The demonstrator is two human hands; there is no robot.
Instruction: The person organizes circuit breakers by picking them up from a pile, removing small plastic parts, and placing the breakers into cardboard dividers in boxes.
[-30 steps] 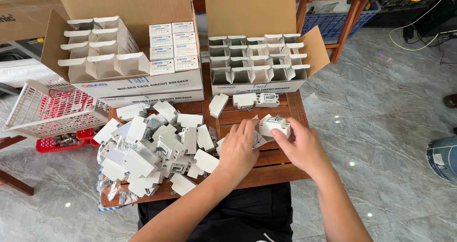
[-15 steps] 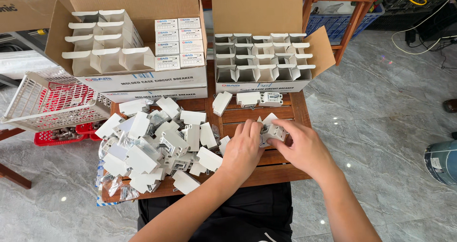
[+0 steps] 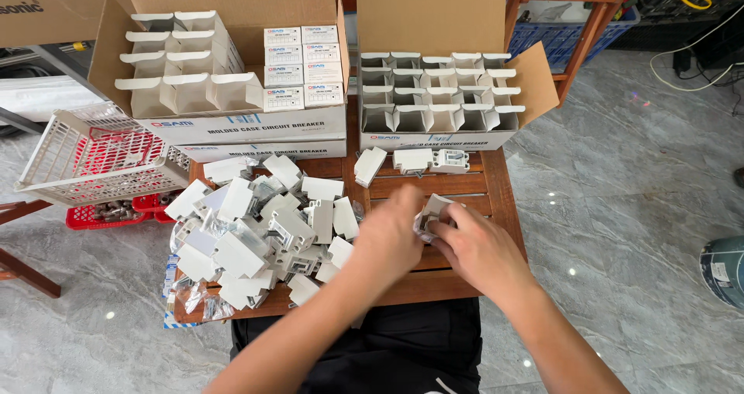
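- Both hands are meeting over the right half of the wooden desk (image 3: pixel 473 186), just in front of the person's lap.
- The right hand (image 3: pixel 479 248) is curling its fingers around a small white box (image 3: pixel 431 212), gripping it from the right and below.
- The left hand (image 3: pixel 391 237) is pressing in from the left side of the same small white box, fingers folded against it; it is blurred, so I cannot tell exactly how the fingertips are sitting.
- The small white box is being held just above the desk slats, between the two hands, tilted, with a grey part showing at its lower edge.
- A big heap of white boxes and parts (image 3: pixel 260 231) is lying on the left half of the desk, close beside the left forearm.
- Three loose pieces (image 3: pixel 411 161) are sitting in a row at the far edge of the desk, apart from the hands.
- Behind them, the right carton (image 3: pixel 434 138) is standing open, with rows of open little boxes.
- The left carton (image 3: pixel 248 127) is holding open boxes on its left and closed, stacked ones on its right.
- A white wire basket (image 3: pixel 93 154) is resting tilted off the left end of the desk, over a red crate (image 3: pixel 108 212).
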